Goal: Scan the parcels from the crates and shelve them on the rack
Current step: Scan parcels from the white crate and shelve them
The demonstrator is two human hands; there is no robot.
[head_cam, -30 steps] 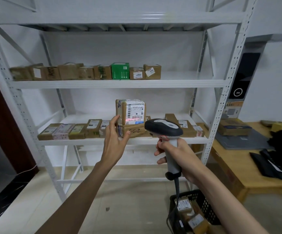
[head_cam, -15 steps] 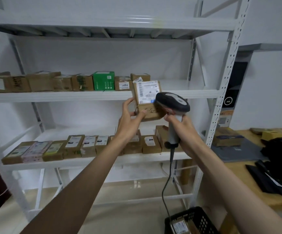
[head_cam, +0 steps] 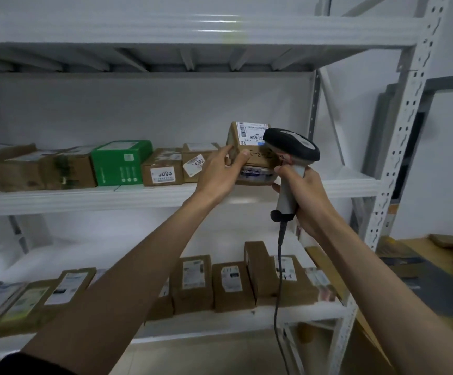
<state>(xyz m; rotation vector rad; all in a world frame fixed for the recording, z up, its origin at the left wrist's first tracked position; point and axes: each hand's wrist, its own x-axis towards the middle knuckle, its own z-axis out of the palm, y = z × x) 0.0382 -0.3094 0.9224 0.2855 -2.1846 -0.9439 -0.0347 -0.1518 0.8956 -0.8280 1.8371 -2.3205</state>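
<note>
At the rack's [head_cam: 398, 147] middle shelf, a left hand [head_cam: 217, 171] pinches a brown cardboard parcel [head_cam: 243, 150], boxy, its white barcode label facing up, resting at the shelf's front edge just right of a green box [head_cam: 119, 163]. Beside it, the right hand [head_cam: 305, 196] wraps a corded grey-handled scanner [head_cam: 290, 150].

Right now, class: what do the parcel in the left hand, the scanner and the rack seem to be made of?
Parcel: brown corrugated cardboard, matte, with a white paper barcode label and handwriting on its side.
Scanner: likely moulded plastic, a dark head with a grey handle, smooth with a slight sheen.
Rack: apparently painted steel, white and semi-gloss; the upright has punched slots and the shelf edges catch glare.
</note>
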